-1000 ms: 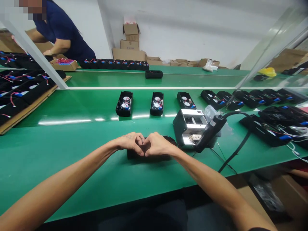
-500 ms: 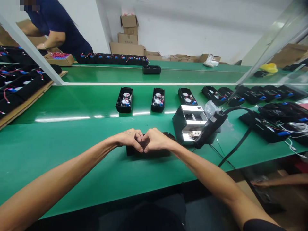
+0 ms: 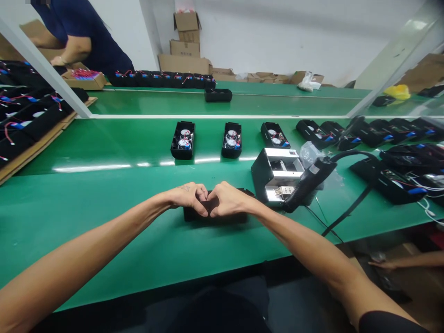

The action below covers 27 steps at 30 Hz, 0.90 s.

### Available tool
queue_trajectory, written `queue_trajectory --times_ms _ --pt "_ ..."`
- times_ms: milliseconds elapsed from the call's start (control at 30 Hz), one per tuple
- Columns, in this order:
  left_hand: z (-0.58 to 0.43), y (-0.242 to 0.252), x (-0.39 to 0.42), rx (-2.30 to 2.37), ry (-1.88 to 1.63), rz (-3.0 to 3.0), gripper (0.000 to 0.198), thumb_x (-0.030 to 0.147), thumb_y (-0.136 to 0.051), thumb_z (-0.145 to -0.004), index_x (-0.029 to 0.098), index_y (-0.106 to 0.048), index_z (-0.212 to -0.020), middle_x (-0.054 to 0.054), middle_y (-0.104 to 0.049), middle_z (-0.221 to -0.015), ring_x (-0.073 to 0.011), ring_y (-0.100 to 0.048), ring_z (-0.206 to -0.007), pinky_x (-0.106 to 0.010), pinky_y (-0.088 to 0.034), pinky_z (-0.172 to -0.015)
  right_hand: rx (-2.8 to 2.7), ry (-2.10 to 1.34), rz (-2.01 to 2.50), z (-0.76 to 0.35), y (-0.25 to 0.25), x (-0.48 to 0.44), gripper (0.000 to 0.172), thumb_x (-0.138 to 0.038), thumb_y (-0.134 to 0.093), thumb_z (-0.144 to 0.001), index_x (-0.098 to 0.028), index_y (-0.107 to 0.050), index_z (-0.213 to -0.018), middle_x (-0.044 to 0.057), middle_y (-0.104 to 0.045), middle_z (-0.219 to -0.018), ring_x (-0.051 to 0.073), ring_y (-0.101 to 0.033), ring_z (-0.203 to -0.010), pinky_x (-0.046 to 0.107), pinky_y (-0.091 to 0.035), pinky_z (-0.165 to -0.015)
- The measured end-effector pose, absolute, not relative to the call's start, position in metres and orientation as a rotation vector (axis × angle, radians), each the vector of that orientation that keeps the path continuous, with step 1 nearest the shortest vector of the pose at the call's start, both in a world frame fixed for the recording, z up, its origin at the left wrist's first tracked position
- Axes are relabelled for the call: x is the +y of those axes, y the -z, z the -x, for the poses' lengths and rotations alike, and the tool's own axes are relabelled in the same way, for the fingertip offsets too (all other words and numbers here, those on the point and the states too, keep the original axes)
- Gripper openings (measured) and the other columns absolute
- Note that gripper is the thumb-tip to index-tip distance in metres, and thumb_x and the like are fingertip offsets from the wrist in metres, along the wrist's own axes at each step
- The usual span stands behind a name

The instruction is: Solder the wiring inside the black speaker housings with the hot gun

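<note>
A long black case lies on the green belt just in front of me. My left hand and my right hand rest on top of it, fingers curled down and knuckles nearly touching. Both hands press or grip the case; most of its top is hidden under them.
A metal box with a black corded hand tool stands right of the case. Open black cases with round speakers sit further along the belt, several more at right and left. A person in dark blue works at far left. Another hand shows at lower right.
My hands stay on the case; the fingers have shifted slightly apart, showing more of the case between them. The view has tilted down a little.
</note>
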<state>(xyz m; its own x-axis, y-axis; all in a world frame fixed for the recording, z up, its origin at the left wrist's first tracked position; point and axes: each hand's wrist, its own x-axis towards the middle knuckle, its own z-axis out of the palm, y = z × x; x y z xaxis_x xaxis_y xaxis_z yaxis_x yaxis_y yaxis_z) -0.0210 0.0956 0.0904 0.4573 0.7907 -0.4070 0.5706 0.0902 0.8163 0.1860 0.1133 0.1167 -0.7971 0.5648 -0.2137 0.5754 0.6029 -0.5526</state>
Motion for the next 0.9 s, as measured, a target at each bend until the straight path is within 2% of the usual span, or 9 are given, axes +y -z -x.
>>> queue_trajectory --times_ms 200,267,333,433,467,533,633,733,900 --pt "0.019 -0.087 0.089 1.264 -0.247 -1.684 0.035 0.043 -0.092 -0.050 0.021 -0.066 -0.057 0.002 -0.065 -0.098 -0.0166 -0.061 -0.084 -0.029 -0.048 -0.073 2.797 0.819 -1.098 -0.182 -0.114 0.093 0.009 -0.027 -0.077 -0.071 -0.019 -0.073 -0.069 0.002 -0.061 -0.059 0.016 -0.051 -0.058 0.031 -0.034 -0.057" --pt "0.017 -0.085 0.077 1.292 -0.260 -1.761 0.031 0.041 -0.091 -0.053 0.021 -0.069 -0.061 0.001 -0.067 -0.102 -0.0188 -0.063 -0.087 -0.031 -0.050 -0.077 2.967 0.808 -0.988 -0.197 -0.113 0.078 0.009 -0.024 -0.076 -0.076 -0.020 -0.078 -0.084 0.004 -0.071 -0.072 0.020 -0.062 -0.071 0.032 -0.044 -0.068" --pt "0.013 -0.080 0.060 1.323 -0.296 -1.869 0.027 0.035 -0.093 -0.053 0.023 -0.072 -0.065 -0.001 -0.068 -0.106 -0.0260 -0.064 -0.105 -0.039 -0.050 -0.092 3.321 0.754 -1.045 -0.224 -0.112 0.063 0.023 -0.023 -0.074 -0.083 -0.023 -0.077 -0.106 0.007 -0.077 -0.095 0.025 -0.068 -0.093 0.038 -0.051 -0.086" --pt "0.006 -0.066 0.028 1.366 -0.376 -2.060 0.018 0.019 -0.088 -0.057 0.026 -0.074 -0.066 -0.002 -0.069 -0.107 -0.0392 -0.048 -0.138 -0.058 -0.032 -0.115 3.623 0.046 -2.229 -0.280 -0.106 0.053 0.042 -0.028 -0.074 -0.090 -0.024 -0.066 -0.131 0.012 -0.069 -0.119 0.030 -0.066 -0.111 0.050 -0.054 -0.097" --pt "0.005 -0.061 0.019 1.376 -0.411 -2.150 0.017 0.014 -0.084 -0.059 0.026 -0.074 -0.067 -0.002 -0.070 -0.106 -0.0409 -0.044 -0.143 -0.062 -0.028 -0.116 3.402 -0.258 -2.694 -0.299 -0.103 0.055 0.054 -0.034 -0.076 -0.090 -0.022 -0.060 -0.139 0.015 -0.065 -0.127 0.033 -0.064 -0.115 0.053 -0.054 -0.098" --pt "0.004 -0.050 0.005 1.389 -0.490 -2.342 0.021 0.008 -0.077 -0.063 0.027 -0.075 -0.071 -0.003 -0.070 -0.104 -0.0411 -0.044 -0.145 -0.064 -0.028 -0.114 2.953 -0.363 -3.158 -0.329 -0.097 0.064 0.070 -0.047 -0.074 -0.090 -0.017 -0.051 -0.149 0.021 -0.059 -0.138 0.038 -0.060 -0.125 0.061 -0.052 -0.103" --pt "0.005 -0.040 -0.003 1.391 -0.552 -2.503 0.024 0.007 -0.075 -0.065 0.028 -0.075 -0.075 -0.003 -0.071 -0.102 -0.0404 -0.048 -0.142 -0.062 -0.033 -0.109 2.833 0.375 -3.192 -0.351 -0.084 0.081 0.064 -0.053 -0.072 -0.090 -0.018 -0.053 -0.141 0.019 -0.067 -0.130 0.035 -0.066 -0.119 0.060 -0.054 -0.103" --pt "0.008 -0.037 -0.002 1.398 -0.543 -2.522 0.023 0.008 -0.074 -0.064 0.028 -0.074 -0.074 -0.002 -0.071 -0.101 -0.0402 -0.049 -0.141 -0.062 -0.033 -0.109 2.929 1.017 -3.125 -0.353 -0.071 0.090 0.056 -0.047 -0.084 -0.080 -0.020 -0.058 -0.121 0.008 -0.074 -0.102 0.025 -0.073 -0.089 0.044 -0.062 -0.084" --pt "0.013 -0.034 0.000 1.421 -0.509 -2.535 0.023 0.011 -0.072 -0.062 0.031 -0.075 -0.072 -0.002 -0.073 -0.100 -0.0391 -0.051 -0.140 -0.058 -0.033 -0.110 2.885 1.868 -2.820 -0.349 -0.064 0.086 0.039 -0.038 -0.084 -0.080 -0.020 -0.061 -0.106 -0.005 -0.066 -0.070 0.014 -0.061 -0.054 0.032 -0.054 -0.060"
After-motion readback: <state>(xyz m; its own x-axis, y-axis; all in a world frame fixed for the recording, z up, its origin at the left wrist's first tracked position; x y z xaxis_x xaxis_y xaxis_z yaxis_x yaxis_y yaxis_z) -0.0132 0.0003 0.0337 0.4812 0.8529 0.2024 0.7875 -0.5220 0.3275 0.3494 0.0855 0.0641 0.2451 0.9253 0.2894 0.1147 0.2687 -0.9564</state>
